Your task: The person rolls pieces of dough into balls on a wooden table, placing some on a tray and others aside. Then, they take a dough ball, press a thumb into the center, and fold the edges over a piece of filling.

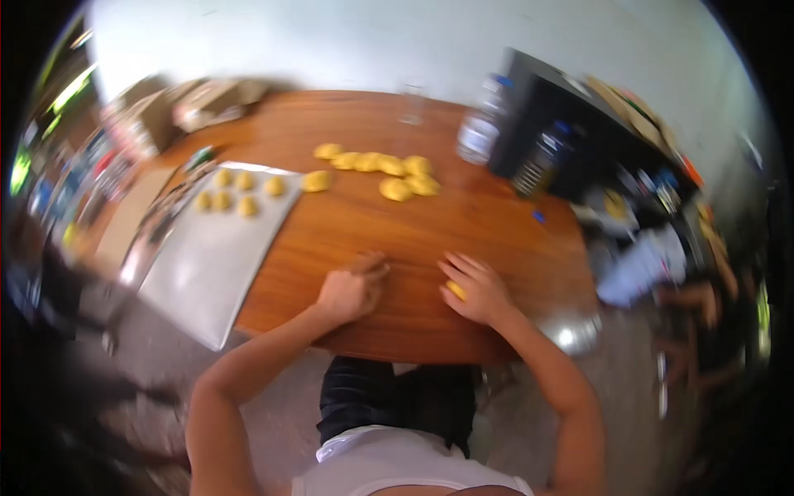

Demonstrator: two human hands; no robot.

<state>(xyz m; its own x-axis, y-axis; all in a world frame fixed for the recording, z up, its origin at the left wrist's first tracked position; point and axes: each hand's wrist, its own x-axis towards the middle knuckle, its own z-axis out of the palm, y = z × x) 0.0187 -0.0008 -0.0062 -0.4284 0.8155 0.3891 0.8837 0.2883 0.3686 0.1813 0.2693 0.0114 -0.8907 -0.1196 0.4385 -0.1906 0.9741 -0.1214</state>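
My right hand (477, 289) curls over a small yellow piece of dough (456, 290), part of which shows beneath the fingers near the table's front edge. To its left my left hand (353, 289) rests on the wooden table (331, 240) with its fingers bent inward; whatever lies inside them is hidden. Farther back, several yellow dough pieces (395, 190) lie in a loose cluster on the wood. More small dough balls (275, 187) sit at the far end of a metal baking tray (211, 260), left of my left hand.
A clear bottle (480, 132) and a dark-looking bottle (542, 161) stand by a large black box (529, 107) at the right. A drinking glass (411, 106) is near the wall. Paper bags (153, 120) fill the back left corner. A person (707, 306) is at the far right.
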